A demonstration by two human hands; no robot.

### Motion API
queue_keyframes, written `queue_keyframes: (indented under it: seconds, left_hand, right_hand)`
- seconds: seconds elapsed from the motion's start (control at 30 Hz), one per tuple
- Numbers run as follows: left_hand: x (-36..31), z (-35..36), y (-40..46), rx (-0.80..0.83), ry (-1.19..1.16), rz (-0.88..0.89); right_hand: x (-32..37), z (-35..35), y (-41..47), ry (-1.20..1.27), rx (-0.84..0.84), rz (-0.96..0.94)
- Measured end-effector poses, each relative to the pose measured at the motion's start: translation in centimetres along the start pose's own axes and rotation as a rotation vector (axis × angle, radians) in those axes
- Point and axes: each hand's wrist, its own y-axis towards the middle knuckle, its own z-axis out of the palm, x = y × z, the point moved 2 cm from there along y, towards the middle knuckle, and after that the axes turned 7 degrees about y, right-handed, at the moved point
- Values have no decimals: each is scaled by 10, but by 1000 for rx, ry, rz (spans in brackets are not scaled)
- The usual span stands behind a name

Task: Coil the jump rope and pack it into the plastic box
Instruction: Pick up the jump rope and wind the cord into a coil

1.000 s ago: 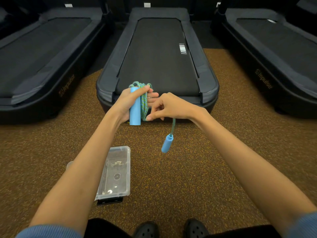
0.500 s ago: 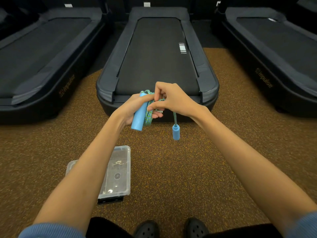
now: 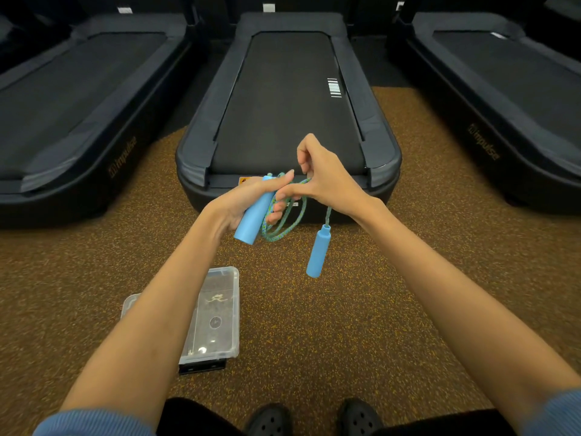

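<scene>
My left hand (image 3: 242, 201) grips one blue handle (image 3: 253, 215) of the jump rope, with several green-blue rope loops (image 3: 283, 221) hanging from its fingers. Just to the right, my right hand (image 3: 323, 180) pinches the rope near those loops. The second blue handle (image 3: 318, 251) dangles on a short length of rope below my right wrist. A clear plastic box (image 3: 217, 313) lies on the floor under my left forearm, partly hidden by it.
Three dark treadmills stand ahead, the middle treadmill (image 3: 292, 99) straight in front of my hands. The floor (image 3: 345, 309) is brown speckled carpet. My black shoes (image 3: 273, 418) show at the bottom edge.
The loops slackened and now hang lower from my left hand. The dangling handle swung right. My right hand rose a little above the coil.
</scene>
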Motion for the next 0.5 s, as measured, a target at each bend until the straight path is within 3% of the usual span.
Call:
queue_keyframes:
  seconds: [0.27,0.5]
  left_hand:
    - [-3,-1,-2,9,32,16]
    - [-2,-10,-3,-58,83,55]
  right_hand:
    - [-15,3,-6,146,44,94]
    - [-28,-5,-10,102,47,120]
